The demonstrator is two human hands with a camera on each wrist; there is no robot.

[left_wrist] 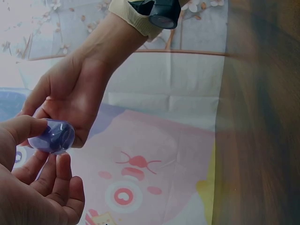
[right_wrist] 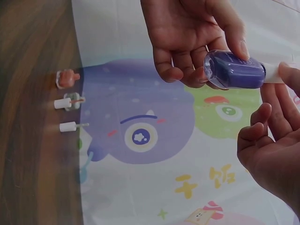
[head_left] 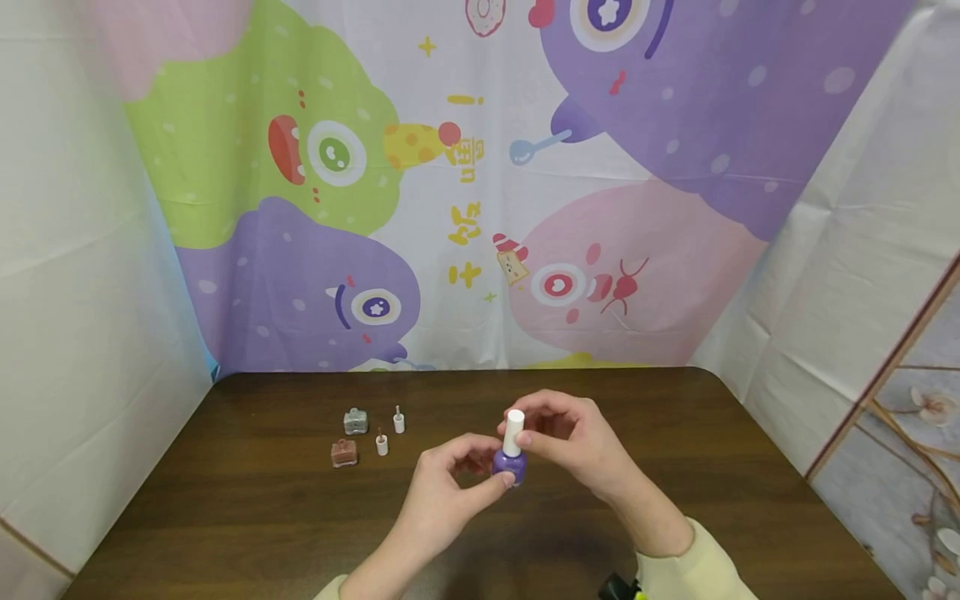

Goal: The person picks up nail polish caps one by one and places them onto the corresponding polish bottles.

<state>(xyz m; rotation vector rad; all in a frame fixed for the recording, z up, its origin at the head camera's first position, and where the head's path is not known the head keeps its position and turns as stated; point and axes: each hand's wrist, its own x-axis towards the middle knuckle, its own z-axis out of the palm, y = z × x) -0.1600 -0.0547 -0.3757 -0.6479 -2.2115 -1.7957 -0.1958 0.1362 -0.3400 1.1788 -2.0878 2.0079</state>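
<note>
Above the table, a purple nail polish bottle point(head_left: 510, 467) is held upright between both hands. My left hand point(head_left: 448, 492) pinches its glass body between thumb and fingers. The white cap point(head_left: 513, 433) is pinched by the thumb and fingers of my right hand point(head_left: 581, 442). In the right wrist view the cap sits on the neck of the purple bottle point(right_wrist: 236, 70). From the left wrist view, the bottle's base point(left_wrist: 63, 137) faces the camera, and the cap is hidden.
Left on the dark wooden table point(head_left: 247, 500) stand a silver glitter polish bottle point(head_left: 356, 422) and a brownish-pink one point(head_left: 344, 453), both uncapped. Beside them two white brush caps point(head_left: 399, 423) stand brush up. A cartoon-printed curtain point(head_left: 465, 333) hangs behind the table.
</note>
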